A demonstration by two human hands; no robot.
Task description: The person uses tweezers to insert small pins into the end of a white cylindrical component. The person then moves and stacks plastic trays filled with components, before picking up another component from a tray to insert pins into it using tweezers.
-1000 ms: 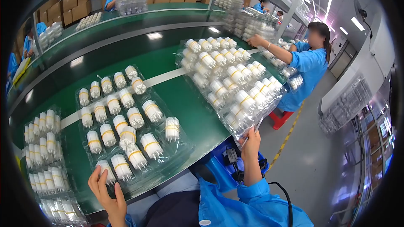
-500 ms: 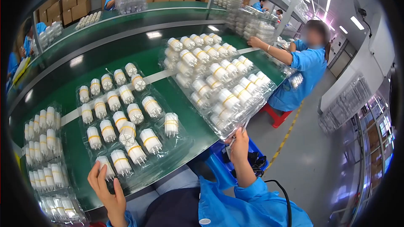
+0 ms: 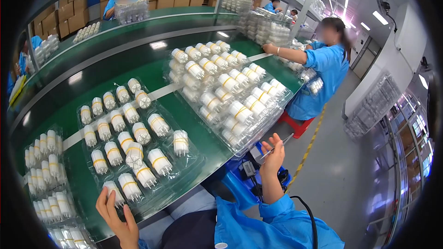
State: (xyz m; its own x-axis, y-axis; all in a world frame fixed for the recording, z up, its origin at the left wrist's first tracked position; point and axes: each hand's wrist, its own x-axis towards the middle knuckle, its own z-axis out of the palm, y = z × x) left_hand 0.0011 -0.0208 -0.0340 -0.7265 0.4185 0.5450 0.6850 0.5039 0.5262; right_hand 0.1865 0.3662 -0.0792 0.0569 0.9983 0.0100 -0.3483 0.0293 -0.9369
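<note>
My left hand (image 3: 118, 221) is at the near-left corner of a clear plastic tray (image 3: 194, 159), fingers and thumb apart. Its fingertips touch or nearly touch a white cylindrical part (image 3: 113, 192) with a yellow band. Similar cylinders with metal pins fill the tray's pockets. One cylinder (image 3: 134, 155) lies on top of the others, its pinned end facing me. My right hand (image 3: 273, 159) is raised off the table's near edge, closed around a thin pen-like tool (image 3: 285, 140). The tool's exact kind is unclear.
Stacked filled trays (image 3: 230, 97) stand right of centre, with more filled trays (image 3: 48, 175) at far left. Below my right hand is a blue bin (image 3: 249, 184) with black cables. A co-worker in blue (image 3: 323, 74) sits to the right, on a red stool (image 3: 300, 127).
My right hand has moved away from the stacked trays' near corner and turned, bringing the thin tool into view. My left hand stays by the same cylinder. The view has shifted slightly.
</note>
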